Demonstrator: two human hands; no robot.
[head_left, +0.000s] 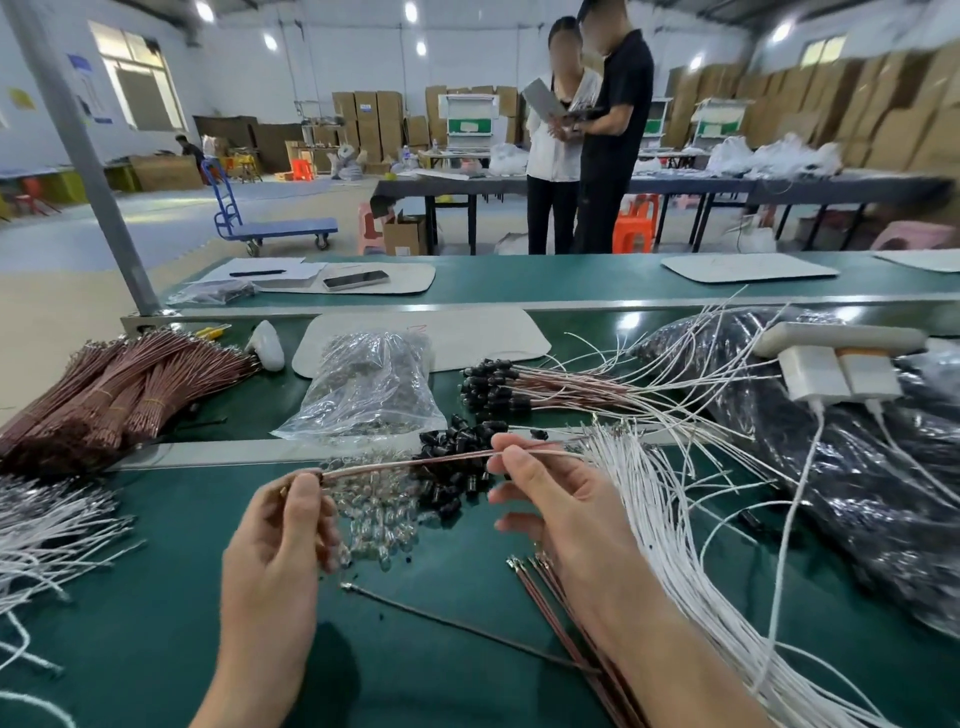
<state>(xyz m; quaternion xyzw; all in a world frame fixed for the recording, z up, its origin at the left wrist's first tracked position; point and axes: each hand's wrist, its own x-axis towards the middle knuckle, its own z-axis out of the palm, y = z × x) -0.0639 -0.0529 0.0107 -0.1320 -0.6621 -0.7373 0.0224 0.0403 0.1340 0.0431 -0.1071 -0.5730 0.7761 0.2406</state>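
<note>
Above the green bench (156, 597) my two hands hold a thin red-brown wire (410, 462) stretched between them. My left hand (280, 540) pinches its left end with curled fingers. My right hand (550, 499) pinches the wire further right between thumb and forefinger. Under the wire lie a heap of small clear glass bulbs (379, 519) and a heap of black caps (457, 467). A fan of white wires (654, 519) spreads to the right of my right hand. A few loose red-brown wires (550, 587) lie below my right wrist.
Bundled red-brown wires (104, 395) lie at the left, a clear bag of bulbs (369, 384) at centre, finished capped wires (519, 389) beyond it. Black plastic bags (857, 467) and a white power strip (841, 358) fill the right. Two people (587, 135) stand behind the bench.
</note>
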